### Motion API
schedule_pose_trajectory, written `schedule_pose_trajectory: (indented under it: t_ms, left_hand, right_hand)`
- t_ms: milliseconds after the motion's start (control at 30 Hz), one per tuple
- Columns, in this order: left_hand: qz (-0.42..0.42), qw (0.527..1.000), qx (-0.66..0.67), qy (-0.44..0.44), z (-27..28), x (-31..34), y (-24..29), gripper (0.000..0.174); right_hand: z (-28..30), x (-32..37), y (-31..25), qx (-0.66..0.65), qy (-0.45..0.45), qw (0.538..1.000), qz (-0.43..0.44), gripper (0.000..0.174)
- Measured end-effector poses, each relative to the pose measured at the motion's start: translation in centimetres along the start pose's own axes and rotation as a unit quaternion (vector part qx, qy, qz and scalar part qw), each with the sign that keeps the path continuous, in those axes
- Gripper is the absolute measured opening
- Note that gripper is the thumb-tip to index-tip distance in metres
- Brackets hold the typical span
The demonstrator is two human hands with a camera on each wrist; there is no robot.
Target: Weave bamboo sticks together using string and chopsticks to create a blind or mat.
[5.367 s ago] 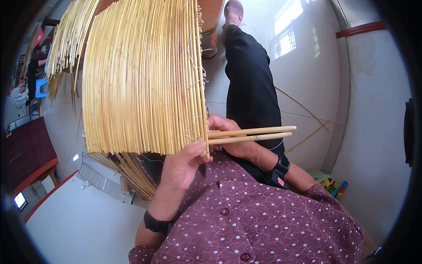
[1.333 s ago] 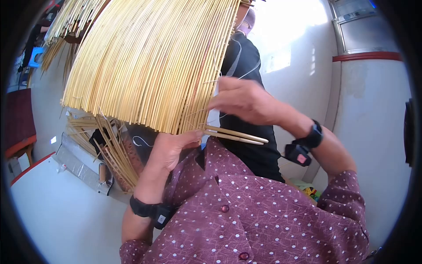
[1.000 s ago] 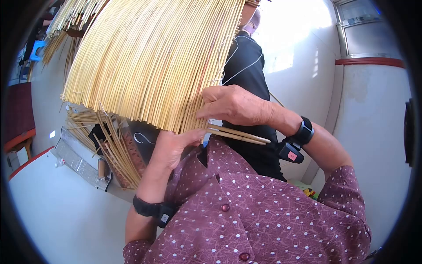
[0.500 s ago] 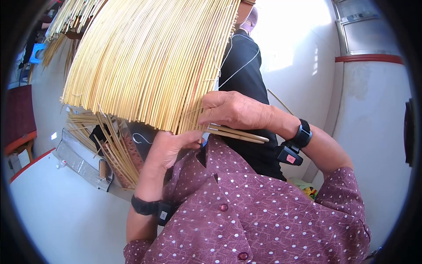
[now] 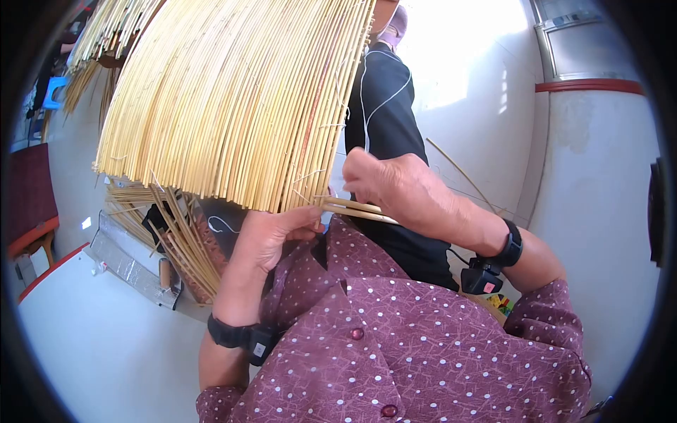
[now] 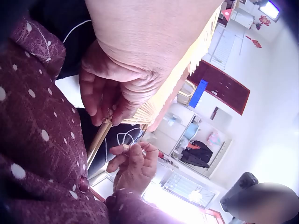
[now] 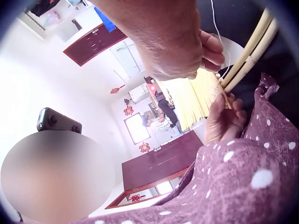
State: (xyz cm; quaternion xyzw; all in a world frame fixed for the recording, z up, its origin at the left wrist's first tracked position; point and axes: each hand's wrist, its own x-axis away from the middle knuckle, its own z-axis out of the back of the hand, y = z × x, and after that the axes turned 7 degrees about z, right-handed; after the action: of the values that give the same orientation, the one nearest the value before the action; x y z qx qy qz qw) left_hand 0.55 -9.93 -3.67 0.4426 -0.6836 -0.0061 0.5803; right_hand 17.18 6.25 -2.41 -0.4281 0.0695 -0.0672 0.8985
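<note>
Your left hand (image 5: pixel 270 231) pinches the stick mat (image 5: pixel 218 106); draw thread (image 5: pixel 388 101) evenly along its edge; right hand (image 5: pixel 407 190) curls, grip unclear.

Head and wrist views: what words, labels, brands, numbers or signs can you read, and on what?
No text can be read in any view.
White label on the left wrist camera: too small to read.
Pink label on the right wrist camera: likewise.
Multicoloured item, head view: any print too small.
Red wall ornament, right wrist view: blurred; can't tell if it bears characters.
Stick mat: no lettering visible.
</note>
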Motion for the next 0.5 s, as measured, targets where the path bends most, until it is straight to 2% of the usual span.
schedule_pose_trajectory:
  t_ms: [133,200,433,500]
  left_hand:
    - [-0.014,1.000,0.008,0.006,0.3,-0.4,-0.5,0.036]
    - [-0.015,1.000,0.009,0.004,0.2,-0.4,-0.5,0.036]
    - [-0.016,1.000,0.005,0.016,-0.2,-0.3,-0.5,0.032]
    - [-0.014,1.000,0.007,0.018,-0.2,-0.4,-0.5,0.032]
  right_hand:
    - [0.5,-0.4,-1.7,0.036,-0.030,0.999,0.008,0.013]
    - [0.0,-0.8,-1.8,0.010,0.074,0.991,0.113,0.008]
    - [0.4,-0.8,-2.3,0.126,0.050,0.986,0.100,0.017]
    - [0.4,-0.5,-2.1,0.158,0.008,0.981,0.110,0.020]
